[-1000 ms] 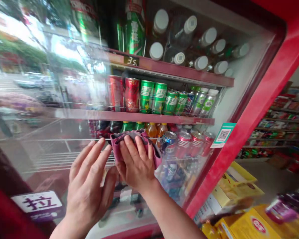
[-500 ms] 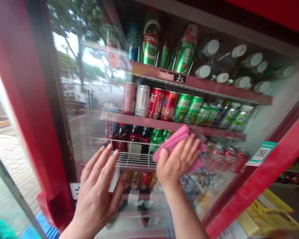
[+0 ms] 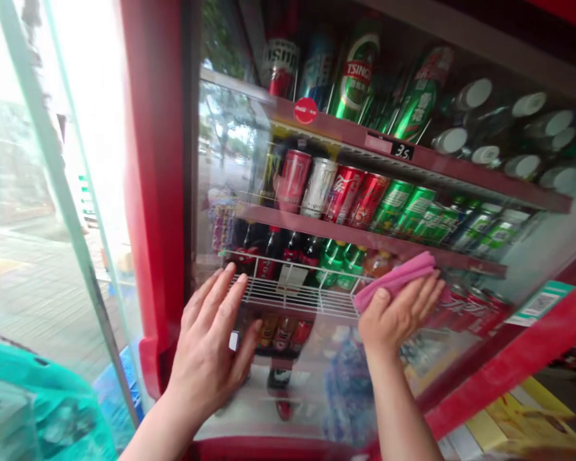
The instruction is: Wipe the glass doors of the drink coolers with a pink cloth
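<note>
A pink cloth (image 3: 397, 275) lies folded under my right hand (image 3: 397, 314), which holds it against the glass door (image 3: 307, 362) of a drinks fridge. The fingers lie along the cloth and point up and to the right. My left hand (image 3: 211, 339) is open, its fingers stretched upward and its thumb apart, with nothing in it. It is in front of the lower left of the same glass; whether it touches the pane I cannot tell. Behind the glass, shelves hold cans and bottles, among them a green Tsingtao can (image 3: 358, 73) and a pink can (image 3: 294, 181).
The fridge's red frame (image 3: 158, 179) runs down the left. A sticker with a square code (image 3: 540, 304) is on the right side. Yellow boxes (image 3: 528, 416) stand at the lower right. At the lower left are a teal bag (image 3: 62, 390) and a blue crate (image 3: 125, 384).
The view has swung left, so the fridge appears further right and more of the street side shows. My right hand is still on the pink cloth; my left hand remains open.
</note>
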A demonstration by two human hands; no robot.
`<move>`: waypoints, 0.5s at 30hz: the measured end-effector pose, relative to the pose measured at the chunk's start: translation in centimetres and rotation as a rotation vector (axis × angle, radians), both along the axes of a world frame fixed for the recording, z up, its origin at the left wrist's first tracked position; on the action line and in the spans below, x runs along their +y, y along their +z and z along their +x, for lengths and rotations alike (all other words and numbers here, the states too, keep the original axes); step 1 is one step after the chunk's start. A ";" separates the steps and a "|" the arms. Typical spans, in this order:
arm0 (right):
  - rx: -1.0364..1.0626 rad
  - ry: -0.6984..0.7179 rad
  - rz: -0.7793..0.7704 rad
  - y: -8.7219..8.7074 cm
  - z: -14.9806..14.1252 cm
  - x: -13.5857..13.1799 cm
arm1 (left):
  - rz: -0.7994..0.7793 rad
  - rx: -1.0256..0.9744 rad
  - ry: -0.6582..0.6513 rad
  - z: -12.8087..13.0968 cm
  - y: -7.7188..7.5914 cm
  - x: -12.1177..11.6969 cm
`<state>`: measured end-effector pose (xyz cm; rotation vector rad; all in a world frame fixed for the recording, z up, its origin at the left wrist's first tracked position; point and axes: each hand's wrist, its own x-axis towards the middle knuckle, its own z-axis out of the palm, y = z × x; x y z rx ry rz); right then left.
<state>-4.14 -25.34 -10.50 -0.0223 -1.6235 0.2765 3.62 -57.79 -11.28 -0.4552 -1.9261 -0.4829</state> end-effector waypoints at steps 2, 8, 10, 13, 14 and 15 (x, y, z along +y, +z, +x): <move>0.013 -0.007 -0.065 -0.8 -0.2 -2.4 | -0.031 -0.002 -0.007 -0.3 0.2 -0.5; -0.109 0.114 0.350 -3.3 0.4 -14.2 | -0.091 0.018 -0.035 -1.5 1.2 -0.8; -0.120 0.156 0.408 -3.1 0.7 -15.1 | -0.107 0.037 -0.044 -1.7 1.7 -0.6; -0.122 0.136 0.411 -1.5 0.9 -12.1 | -0.130 0.039 -0.061 -1.4 2.3 -0.7; -0.113 0.107 0.383 -0.7 0.8 -10.4 | -0.136 0.033 -0.062 -1.3 2.4 -0.8; -0.093 0.069 0.328 0.2 0.6 -8.6 | -0.138 0.025 -0.056 -1.2 2.5 -1.1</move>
